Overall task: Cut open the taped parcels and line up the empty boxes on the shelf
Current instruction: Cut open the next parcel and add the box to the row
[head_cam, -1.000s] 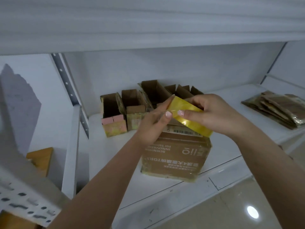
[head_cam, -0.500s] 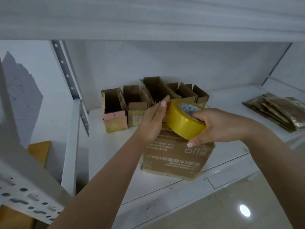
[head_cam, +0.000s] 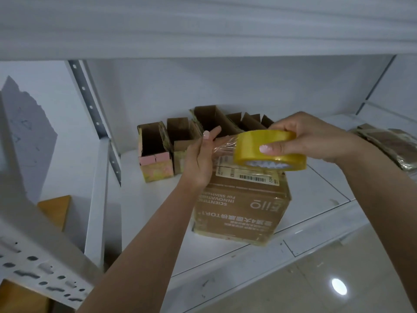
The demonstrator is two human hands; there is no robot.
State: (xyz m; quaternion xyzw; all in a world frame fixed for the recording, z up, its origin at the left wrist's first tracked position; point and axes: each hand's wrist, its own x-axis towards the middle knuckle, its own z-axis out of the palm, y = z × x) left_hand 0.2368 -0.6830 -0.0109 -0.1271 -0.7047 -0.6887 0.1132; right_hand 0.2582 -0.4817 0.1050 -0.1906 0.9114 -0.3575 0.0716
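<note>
Head view: the right hand [head_cam: 316, 138] grips the yellow tape roll [head_cam: 268, 150], which a second ago stood on edge and now lies flat, and the left hand [head_cam: 200, 161] has pulled a clear strip of tape [head_cam: 225, 145] out from it, pinching the end. Right under the roll sits the taped parcel [head_cam: 241, 206], shut, near the front of the shelf [head_cam: 158, 222]. Behind the hands the empty boxes [head_cam: 155, 152] stand in a row, so I think this parcel is getting more tape, not being cut open yet.
</note>
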